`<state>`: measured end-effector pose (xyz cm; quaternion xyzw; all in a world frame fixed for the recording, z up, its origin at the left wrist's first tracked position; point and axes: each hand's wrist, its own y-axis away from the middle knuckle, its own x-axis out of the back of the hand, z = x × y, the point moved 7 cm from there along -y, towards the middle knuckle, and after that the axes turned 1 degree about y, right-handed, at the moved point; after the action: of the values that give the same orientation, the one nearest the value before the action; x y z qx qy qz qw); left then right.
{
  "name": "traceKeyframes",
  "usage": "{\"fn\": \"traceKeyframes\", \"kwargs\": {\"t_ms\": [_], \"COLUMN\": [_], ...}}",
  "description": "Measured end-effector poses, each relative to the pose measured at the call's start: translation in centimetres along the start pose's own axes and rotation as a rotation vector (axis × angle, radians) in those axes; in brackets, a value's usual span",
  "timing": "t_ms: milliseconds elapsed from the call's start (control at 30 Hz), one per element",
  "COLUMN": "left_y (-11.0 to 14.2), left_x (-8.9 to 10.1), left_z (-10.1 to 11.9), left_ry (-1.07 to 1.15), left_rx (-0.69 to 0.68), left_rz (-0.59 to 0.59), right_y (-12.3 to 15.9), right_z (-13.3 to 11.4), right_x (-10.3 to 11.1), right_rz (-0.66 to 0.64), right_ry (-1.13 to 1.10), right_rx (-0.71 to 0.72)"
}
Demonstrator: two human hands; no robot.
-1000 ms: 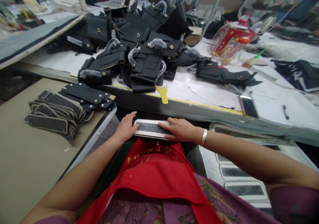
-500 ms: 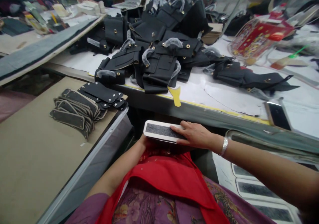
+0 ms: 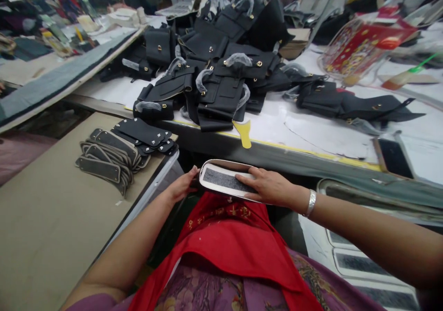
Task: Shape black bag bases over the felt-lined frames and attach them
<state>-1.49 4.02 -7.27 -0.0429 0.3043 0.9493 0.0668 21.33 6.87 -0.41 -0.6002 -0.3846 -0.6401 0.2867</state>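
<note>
A rim (image 3: 228, 164) now rises behind the white-edged panel (image 3: 221, 180), seemingly seating it; right hand (image 3: 272, 186) grips it, left hand (image 3: 182, 184) beside it, hold unclear.

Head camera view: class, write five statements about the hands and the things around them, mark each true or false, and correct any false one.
1. The right hand touches the white panel with the dark strip. True.
2. The left hand is at the panel's opposite end. True.
3. The silver bracelet is on the left wrist. False: it is on the right.
4. The yellow piece is at the white worktop's front edge. True.
5. The phone lies on the brown board. False: it lies on the white worktop.
</note>
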Motion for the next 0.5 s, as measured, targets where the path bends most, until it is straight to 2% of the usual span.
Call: {"fn": "traceKeyframes", "kwargs": {"t_ms": [100,233,300,367,433,500], "left_y": [0.6,0.3,0.2,0.1,0.0,-0.3], "left_x": [-0.9,-2.0,-2.5,-2.7,-2.5,-2.0], "left_z": [1.9,5.2,6.4,7.0,7.1,7.1], "left_ry": [-0.228,-0.784,-1.075,-1.271,-1.358,-1.345], "left_rx": [-0.044,-0.133,-0.148,-0.143,-0.137,-0.140], "left_rz": [-0.024,0.037,0.051,0.045,0.043,0.036], "right_y": [0.4,0.4,0.4,0.8,1.9,4.4], "right_z": [-0.1,-0.3,0.0,1.3,4.3,8.9], "right_x": [-0.1,-0.1,0.4,1.2,2.0,1.1], "right_rz": [-0.011,-0.044,-0.059,-0.042,0.098,0.377], "right_ry": [-0.027,-0.098,-0.219,-0.491,-0.875,-1.221], "right_rx": [0.001,-0.017,-0.030,-0.040,-0.126,-0.368]}}
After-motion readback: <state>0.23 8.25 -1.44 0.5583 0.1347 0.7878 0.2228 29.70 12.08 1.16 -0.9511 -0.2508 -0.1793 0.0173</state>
